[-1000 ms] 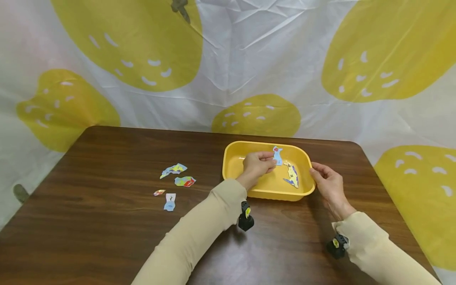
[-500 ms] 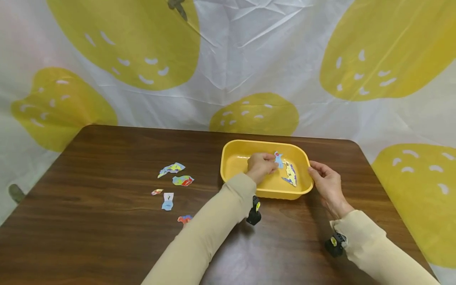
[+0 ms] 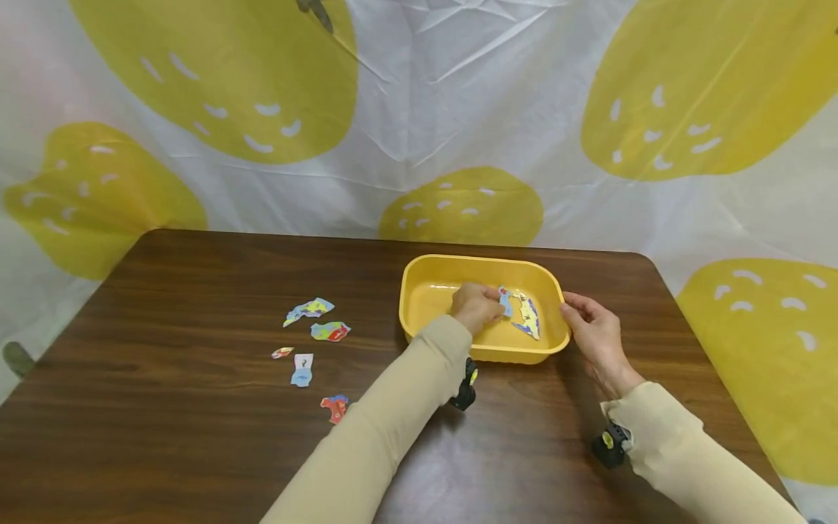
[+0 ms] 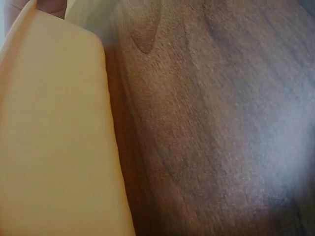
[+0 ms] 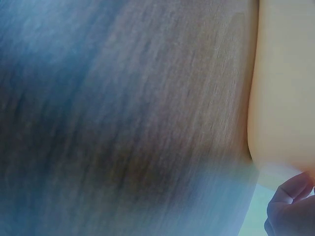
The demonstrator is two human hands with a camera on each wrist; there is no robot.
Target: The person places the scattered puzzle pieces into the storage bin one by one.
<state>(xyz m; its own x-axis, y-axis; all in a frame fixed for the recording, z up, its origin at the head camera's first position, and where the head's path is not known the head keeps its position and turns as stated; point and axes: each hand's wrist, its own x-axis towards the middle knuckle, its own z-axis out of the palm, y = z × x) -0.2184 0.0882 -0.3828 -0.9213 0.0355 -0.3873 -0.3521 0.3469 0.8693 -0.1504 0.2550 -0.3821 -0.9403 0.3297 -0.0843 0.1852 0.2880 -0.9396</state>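
Observation:
A yellow plastic basin (image 3: 484,354) stands near the back of the table, right of the middle. Inside it my left hand (image 3: 476,306) pinches a light-blue paper cutout (image 3: 505,303) with a red spot at its top. Right beside that cutout, a pale-yellow and purple one (image 3: 527,318) lies on the basin floor. My right hand (image 3: 597,338) grips the basin's right rim between thumb and fingers. In the right wrist view, fingers (image 5: 290,191) show at the basin's corner. The left wrist view has the basin's outer wall (image 4: 59,123) but not the left hand's hold.
Left of the basin, several paper cutouts lie on the brown wooden table (image 3: 164,327): a blue-yellow one (image 3: 309,311), a green-red one (image 3: 330,332), a small red-yellow one (image 3: 282,352), a white-blue one (image 3: 302,370) and a red-blue one (image 3: 335,407) by the left sleeve. A lemon-print curtain (image 3: 386,109) hangs behind.
My left hand has lowered the light-blue cutout towards the basin floor, next to the pale-yellow one. The red-blue cutout has come out from behind the left sleeve. The right hand keeps its grip.

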